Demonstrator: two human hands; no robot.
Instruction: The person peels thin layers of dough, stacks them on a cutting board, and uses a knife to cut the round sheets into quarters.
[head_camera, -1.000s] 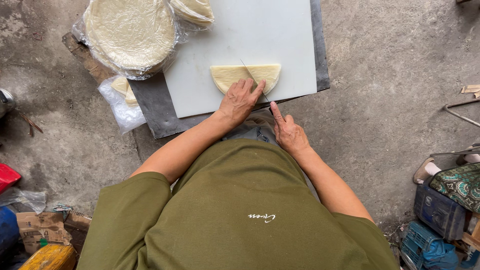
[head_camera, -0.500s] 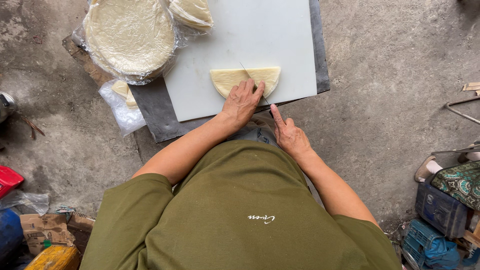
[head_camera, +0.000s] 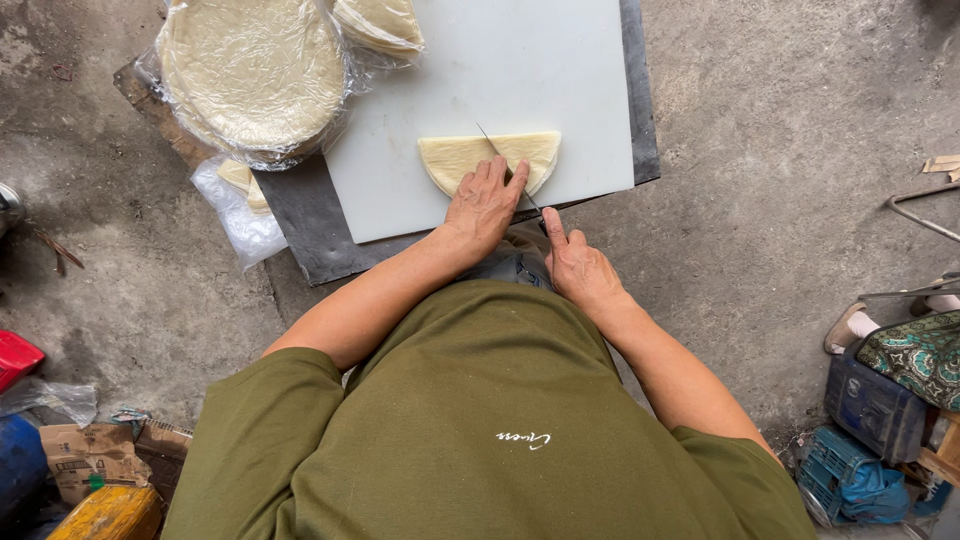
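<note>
Well left of the hands lies one round stack (head_camera: 255, 75) of flat dough sheets under clear film, overhanging the dark mat (head_camera: 305, 215). One bag (head_camera: 240, 200) with a few pale pieces sits below it, and one smaller wrapped pile (head_camera: 380, 22) lies at the top. One white board (head_camera: 480, 70) lies on the mat; most of it above the hands is bare.

The left hand (head_camera: 487, 205) presses flat, fingers spread, on the near edge of one half-round dough stack (head_camera: 490, 158), close to the board's near edge. Just right of it, one thin knife (head_camera: 505, 168) slants across the stack. The right hand (head_camera: 575, 262) is closed narrowly on its handle end, forefinger laid along the blade, off the board's edge.

Right of that hand, bare concrete (head_camera: 780, 130) runs to crates (head_camera: 870, 430) at the far right.
</note>
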